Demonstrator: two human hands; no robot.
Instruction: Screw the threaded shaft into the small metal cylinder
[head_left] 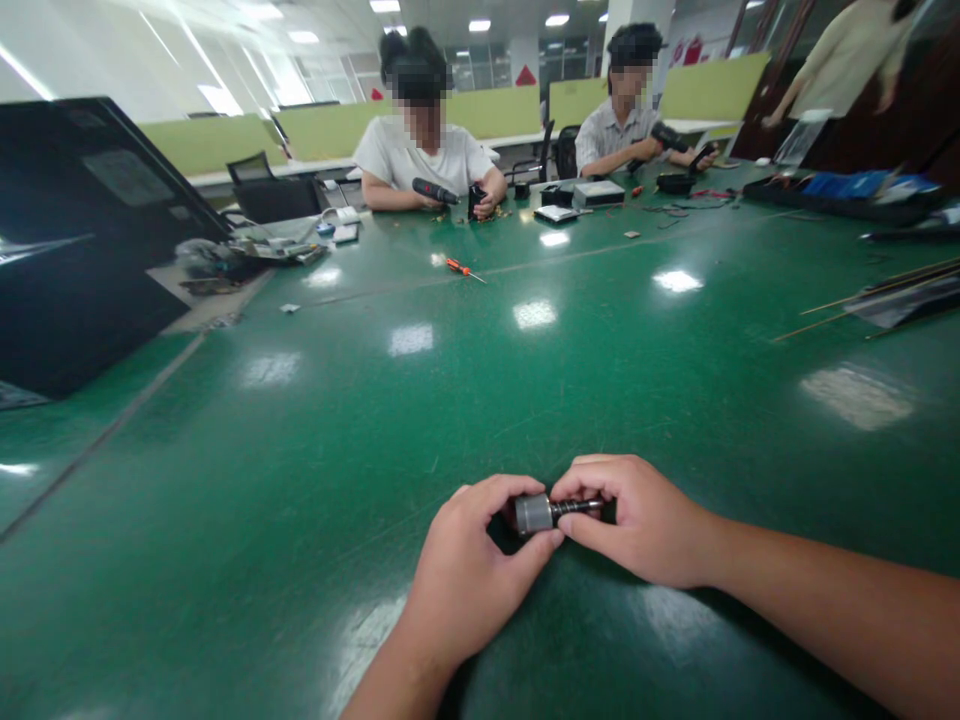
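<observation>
Low on the green table [315, 470], both of my hands meet around one small metal part. My left hand [469, 570] is closed on its grey cylindrical body [534, 513]. My right hand [637, 520] pinches the thin dark shaft [577, 507] that sticks out of the cylinder to the right. The part rests on or just above the tabletop; the fingers hide its underside.
A red-handled screwdriver [461, 267] lies mid-table. Far across, two seated people [424, 150] [626, 125] work with black power tools. A dark open case [82, 240] stands at the left. Thin rods [862, 300] and a blue-filled tray [847, 190] lie at the right.
</observation>
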